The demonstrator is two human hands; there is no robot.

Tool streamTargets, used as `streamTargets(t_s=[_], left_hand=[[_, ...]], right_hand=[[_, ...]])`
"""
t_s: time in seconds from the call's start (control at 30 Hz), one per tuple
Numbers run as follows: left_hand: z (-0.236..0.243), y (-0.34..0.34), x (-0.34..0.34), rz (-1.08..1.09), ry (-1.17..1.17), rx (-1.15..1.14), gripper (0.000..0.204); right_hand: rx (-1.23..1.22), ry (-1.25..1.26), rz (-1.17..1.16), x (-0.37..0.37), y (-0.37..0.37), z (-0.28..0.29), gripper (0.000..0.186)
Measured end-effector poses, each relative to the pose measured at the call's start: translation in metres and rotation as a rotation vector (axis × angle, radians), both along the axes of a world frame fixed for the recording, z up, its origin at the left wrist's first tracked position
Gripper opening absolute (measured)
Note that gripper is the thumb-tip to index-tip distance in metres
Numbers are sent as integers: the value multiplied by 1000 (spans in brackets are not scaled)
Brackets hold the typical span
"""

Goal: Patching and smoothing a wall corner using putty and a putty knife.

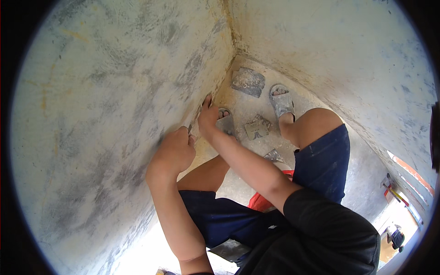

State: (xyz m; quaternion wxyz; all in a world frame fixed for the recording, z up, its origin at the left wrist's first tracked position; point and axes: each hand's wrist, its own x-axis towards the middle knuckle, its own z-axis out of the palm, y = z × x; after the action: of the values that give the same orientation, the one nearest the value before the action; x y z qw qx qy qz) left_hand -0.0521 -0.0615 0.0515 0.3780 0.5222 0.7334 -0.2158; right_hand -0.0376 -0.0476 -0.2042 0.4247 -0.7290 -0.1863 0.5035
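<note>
Close to the stained, grey-patched wall on the left, my left hand is closed in a fist. A thin dark edge shows by its fingers, but I cannot make out what it is. Farther along toward the corner, my right hand is against the foot of the same wall, its fingers drawn together. Something small and dark shows at its fingertips, too hidden to name. The wall's surface between both hands looks rough and scuffed.
My sandalled feet, with the right sandal farther right, stand on a dusty floor. A grey flat slab lies near the corner, and a broken flat piece between my feet. Something red is under me. A second wall closes in on the right.
</note>
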Motion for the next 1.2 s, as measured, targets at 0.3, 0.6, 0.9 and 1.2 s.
streamTargets(t_s=[0.3,0.6,0.9,1.2], left_hand=[[3,2,1,10,-6,27,28],[-2,7,11,-36,-6,37,28],[1,8,9,-24,19,4,27],[2,10,12,-33,17,11,29]], right_hand=[[13,2,-88,0,-3,2,54],[-21,-141,-14,15,5,-15,56],[-170,-108,133,20,9,-11,47],[-186,98,70,28,11,-12,52]])
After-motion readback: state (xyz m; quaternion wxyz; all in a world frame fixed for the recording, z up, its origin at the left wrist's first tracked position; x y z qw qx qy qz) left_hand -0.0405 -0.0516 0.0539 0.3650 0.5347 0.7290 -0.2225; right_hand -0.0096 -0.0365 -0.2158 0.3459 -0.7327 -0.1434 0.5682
